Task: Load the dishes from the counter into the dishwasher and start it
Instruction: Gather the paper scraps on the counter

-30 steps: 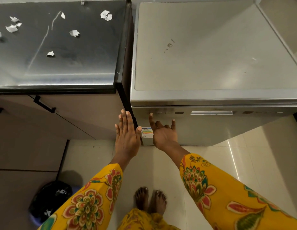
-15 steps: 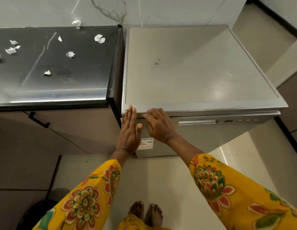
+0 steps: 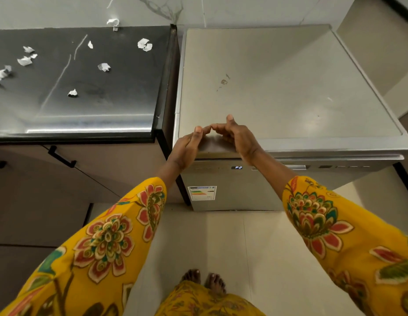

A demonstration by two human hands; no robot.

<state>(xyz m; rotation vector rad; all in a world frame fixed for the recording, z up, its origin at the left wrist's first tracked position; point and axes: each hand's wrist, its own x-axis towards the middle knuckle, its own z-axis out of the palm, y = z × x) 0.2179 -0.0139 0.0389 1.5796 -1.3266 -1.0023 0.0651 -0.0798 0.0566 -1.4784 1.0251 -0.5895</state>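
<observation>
Dishwasher fills the right half of the view, a steel box with its door closed, standing just beside the dark counter on the left. That counter carries only scraps of crumpled paper; no dishes show on it. On the dishwasher's near front a small display glows with what reads as P2, and an energy label sits lower on the door's left side. Both hands hover at the near left corner of the dishwasher's top: the left hand is flat with straight fingers, holding nothing, and the right hand has loosely bent fingers, thumb up, also holding nothing, their fingertips almost meeting. Loading looks finished and a programme chosen, so the step in hand seems to be the start; next would be pressing start on the panel, if that is not done already.
</observation>
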